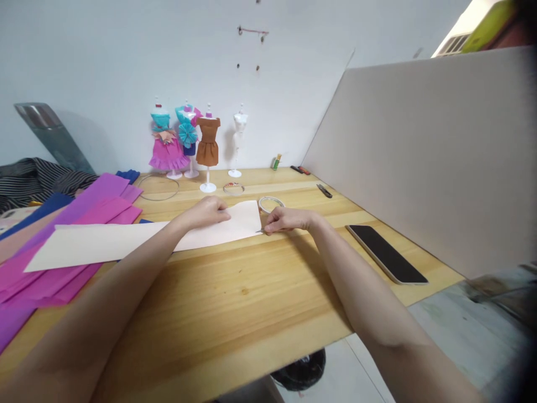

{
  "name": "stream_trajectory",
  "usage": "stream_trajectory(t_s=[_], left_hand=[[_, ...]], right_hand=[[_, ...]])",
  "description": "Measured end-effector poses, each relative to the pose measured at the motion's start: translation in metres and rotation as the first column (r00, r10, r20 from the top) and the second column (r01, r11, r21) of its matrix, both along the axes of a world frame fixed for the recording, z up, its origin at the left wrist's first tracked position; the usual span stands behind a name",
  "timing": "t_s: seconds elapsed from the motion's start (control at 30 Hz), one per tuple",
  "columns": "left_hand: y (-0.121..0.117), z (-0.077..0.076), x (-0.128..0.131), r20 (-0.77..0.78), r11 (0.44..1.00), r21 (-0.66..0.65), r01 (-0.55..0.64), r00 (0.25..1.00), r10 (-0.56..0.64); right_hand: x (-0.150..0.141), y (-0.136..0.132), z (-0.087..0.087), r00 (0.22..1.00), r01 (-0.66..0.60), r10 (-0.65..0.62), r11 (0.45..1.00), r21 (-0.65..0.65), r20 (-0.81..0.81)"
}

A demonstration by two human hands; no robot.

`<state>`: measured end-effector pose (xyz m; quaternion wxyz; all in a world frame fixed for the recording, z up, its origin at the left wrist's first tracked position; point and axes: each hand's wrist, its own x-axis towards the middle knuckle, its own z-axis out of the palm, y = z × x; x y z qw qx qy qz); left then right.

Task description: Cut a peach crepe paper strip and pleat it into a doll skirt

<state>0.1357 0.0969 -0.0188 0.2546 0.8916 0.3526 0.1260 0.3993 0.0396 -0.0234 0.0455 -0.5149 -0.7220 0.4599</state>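
A long cream strip of crepe paper (201,239) stretches across the wooden table. My left hand (207,211) is closed on its upper edge, fingers curled and thumb on the paper. At the strip's right end, my right hand (287,219) is closed around what looks like small scissors (260,231). Only their dark pointed tip shows, touching the lower right corner of the paper; the handles are hidden in the hand. Just behind the right hand lies a roll of clear tape (271,203).
Pink and purple crepe sheets (79,240) pile up at left. Dressed mini mannequins (208,145) and a bare white one (239,140) stand by the wall. A phone (384,253), a craft knife (324,191) and a partition (428,151) are at right.
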Motion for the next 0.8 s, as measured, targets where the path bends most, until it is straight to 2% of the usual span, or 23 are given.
stream_trajectory(t_s=[0.8], left_hand=[[0.0032, -0.0043, -0.0011, 0.016, 1.0, 0.007, -0.011, 1.0, 0.011]], right_hand=[[-0.0037, 0.0018, -0.0058, 0.999, 0.034, -0.035, 0.999, -0.023, -0.036]])
